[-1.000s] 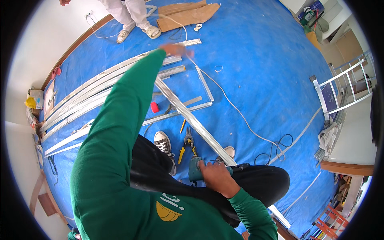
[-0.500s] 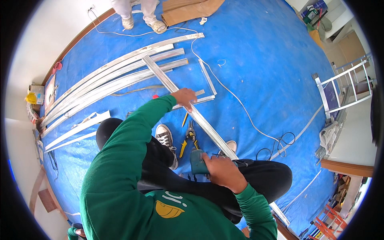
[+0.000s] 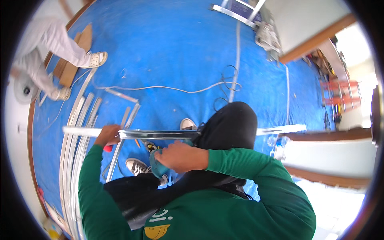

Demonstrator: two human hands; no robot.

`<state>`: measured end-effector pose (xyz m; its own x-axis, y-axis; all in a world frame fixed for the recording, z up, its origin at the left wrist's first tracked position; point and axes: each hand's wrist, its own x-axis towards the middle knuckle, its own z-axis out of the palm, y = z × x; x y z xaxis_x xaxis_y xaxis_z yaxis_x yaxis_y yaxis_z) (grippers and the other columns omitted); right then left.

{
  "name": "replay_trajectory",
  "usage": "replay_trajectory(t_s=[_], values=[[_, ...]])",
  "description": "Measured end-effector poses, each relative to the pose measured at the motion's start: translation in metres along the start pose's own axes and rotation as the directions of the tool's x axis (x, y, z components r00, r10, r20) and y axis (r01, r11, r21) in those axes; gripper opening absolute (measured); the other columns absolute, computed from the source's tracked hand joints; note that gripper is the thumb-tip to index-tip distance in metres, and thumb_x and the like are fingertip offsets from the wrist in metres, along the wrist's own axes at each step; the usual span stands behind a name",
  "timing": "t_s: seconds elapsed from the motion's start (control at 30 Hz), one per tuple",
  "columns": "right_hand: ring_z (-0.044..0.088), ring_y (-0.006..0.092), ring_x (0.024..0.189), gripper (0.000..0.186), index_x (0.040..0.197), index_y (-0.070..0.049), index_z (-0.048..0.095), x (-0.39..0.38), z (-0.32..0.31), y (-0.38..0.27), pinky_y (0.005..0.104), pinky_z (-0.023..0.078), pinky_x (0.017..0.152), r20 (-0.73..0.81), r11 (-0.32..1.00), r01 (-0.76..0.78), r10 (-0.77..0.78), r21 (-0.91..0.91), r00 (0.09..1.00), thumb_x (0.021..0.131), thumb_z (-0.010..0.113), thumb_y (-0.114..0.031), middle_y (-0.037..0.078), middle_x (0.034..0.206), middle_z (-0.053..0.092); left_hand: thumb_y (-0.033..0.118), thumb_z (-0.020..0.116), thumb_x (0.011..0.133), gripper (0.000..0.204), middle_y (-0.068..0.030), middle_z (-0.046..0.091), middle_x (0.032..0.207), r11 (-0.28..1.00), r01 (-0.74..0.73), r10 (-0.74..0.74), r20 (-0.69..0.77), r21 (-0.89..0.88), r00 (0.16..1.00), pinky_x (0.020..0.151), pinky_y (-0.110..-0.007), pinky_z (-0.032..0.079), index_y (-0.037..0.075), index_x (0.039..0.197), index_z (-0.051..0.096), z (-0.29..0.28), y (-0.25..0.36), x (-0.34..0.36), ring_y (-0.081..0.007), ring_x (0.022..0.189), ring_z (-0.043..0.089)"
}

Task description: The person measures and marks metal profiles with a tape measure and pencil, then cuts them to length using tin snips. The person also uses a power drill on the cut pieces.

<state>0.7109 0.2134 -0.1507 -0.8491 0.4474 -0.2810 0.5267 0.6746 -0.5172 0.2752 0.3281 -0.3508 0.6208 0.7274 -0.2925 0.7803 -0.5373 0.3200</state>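
Observation:
A long metal drywall channel (image 3: 156,135) crosses in front of me from left to right, passing behind my raised knee. Near its left end, my left hand (image 3: 109,135) is closed around it. My right hand (image 3: 182,157) grips a teal power drill (image 3: 158,165) just on my side of the channel; the drill's tip is hidden. Between the channel and my shoe (image 3: 136,166) lie yellow-and-black snips (image 3: 151,146), partly covered. A pencil (image 3: 137,143) rests beside them.
Several metal channels (image 3: 76,160) lie at the left on blue sheeting. A person in white trousers (image 3: 66,42) stands at far left near cardboard (image 3: 76,56). A cord (image 3: 172,88) snakes across the floor. Water bottles (image 3: 279,146) are by the right wall; an orange stepladder (image 3: 342,96) stands farther off.
My view has swung to the right. The channel, slanting before, now lies nearly level across the view. Both hands keep their hold, and the person in white trousers shows at far left.

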Motion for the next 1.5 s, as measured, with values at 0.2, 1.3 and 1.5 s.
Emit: replay_trajectory(t_s=[0.2,1.3,1.5], values=[[0.077,0.0379,0.084,0.058,0.139,0.011,0.060,-0.010,0.010,-0.013,0.0542,0.054,0.070,0.003,0.999,0.028,-0.028,0.043,1.000,0.086,0.073,-0.009,0.017,0.094,0.077,0.019,0.082,0.075,0.040,-0.0216,0.074,0.112,0.971,0.228,-0.227,-0.025,0.077,0.974,0.102,-0.054,0.054,0.005,0.111,0.074,-0.059,-0.080,-0.109,-0.0464,0.116,0.069],[0.081,0.0402,0.091,0.058,0.127,0.002,0.068,-0.021,0.020,-0.017,0.0601,0.058,0.075,0.077,0.982,0.071,-0.086,0.174,0.993,0.073,0.086,-0.010,0.015,0.098,0.081,0.025,0.082,0.084,0.084,-0.0236,0.074,0.111,0.989,0.049,-0.050,0.000,-0.139,0.999,0.084,-0.061,0.060,0.006,0.157,0.045,0.133,0.215,0.099,-0.0476,0.099,0.076],[0.078,0.0428,0.092,0.067,0.142,0.007,0.057,-0.027,0.004,-0.017,0.0598,0.058,0.075,0.112,0.990,0.105,-0.114,0.090,0.987,0.079,0.077,-0.006,0.023,0.099,0.076,0.019,0.079,0.084,0.065,-0.0231,0.076,0.111,0.959,0.272,-0.276,-0.040,-0.082,0.960,0.085,-0.061,0.060,0.005,0.143,0.055,0.016,0.125,-0.030,-0.0481,0.104,0.076]])
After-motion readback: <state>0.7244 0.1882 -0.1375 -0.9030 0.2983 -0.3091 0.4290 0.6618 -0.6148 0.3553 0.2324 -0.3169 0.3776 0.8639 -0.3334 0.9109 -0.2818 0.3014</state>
